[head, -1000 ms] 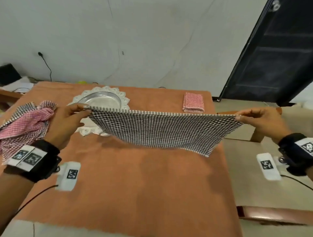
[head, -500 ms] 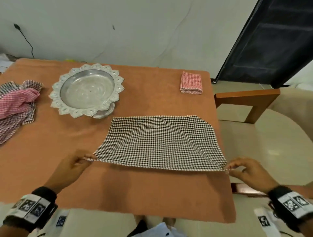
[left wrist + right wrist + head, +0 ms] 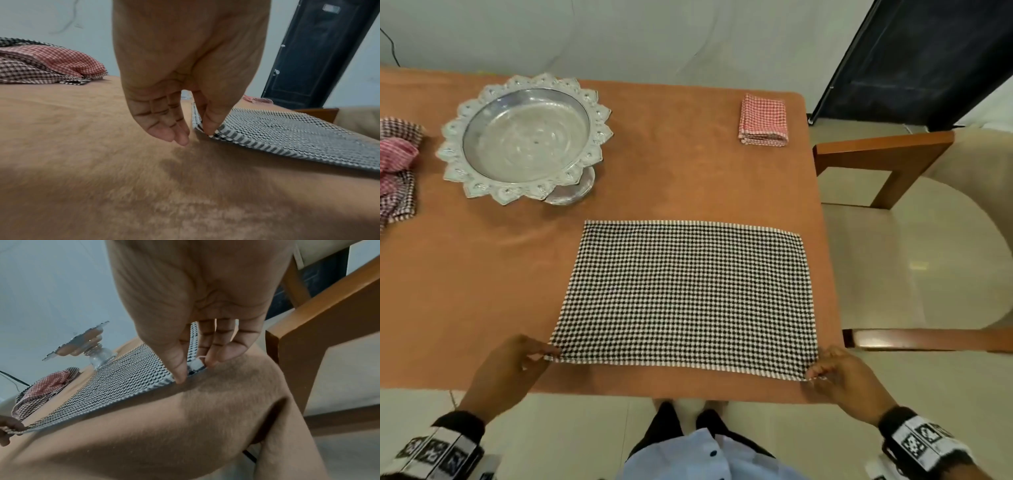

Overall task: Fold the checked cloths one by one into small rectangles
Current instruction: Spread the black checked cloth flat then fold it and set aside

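your shirt: a bit of pale blue shirt [image 3: 698,455] with dark buttons at the very bottom of the head view, right up against the near table edge.
left hand: your left hand [image 3: 510,370] has the near-left corner of the black-and-white checked cloth [image 3: 688,294] pinched. The wrist view shows the thumb [image 3: 213,120] on top of the corner, and the other fingers [image 3: 164,126] hang loosely curled beside it, off the cloth.
right hand: your right hand [image 3: 842,377] is doing the same at the near-right corner, pinched between thumb [image 3: 176,366] and fingertips [image 3: 211,356], with the corner bunched up a little between them.
black-and-white cloth: spread out flat on the table's right half, near edge close to the table edge, striped hem along the near and far edges. Looks like it's already doubled over, can't say for sure though.
table: covered in an orange-brown fuzzy cloth [image 3: 482,291].
silver tray: scalloped footed tray [image 3: 524,137] sits further back on the left, well apart from the cloth you're holding.
unfolded pile: crumpled red and dark checked cloths [image 3: 395,164] at the far left edge, just beside the tray.
folded cloth: a red checked cloth [image 3: 763,120] already folded into a small rectangle, at the far right corner.
chair: wooden chair [image 3: 893,161] with a beige seat, off the table's right side.
background: pale wall [image 3: 654,41] and a dark door [image 3: 935,58].
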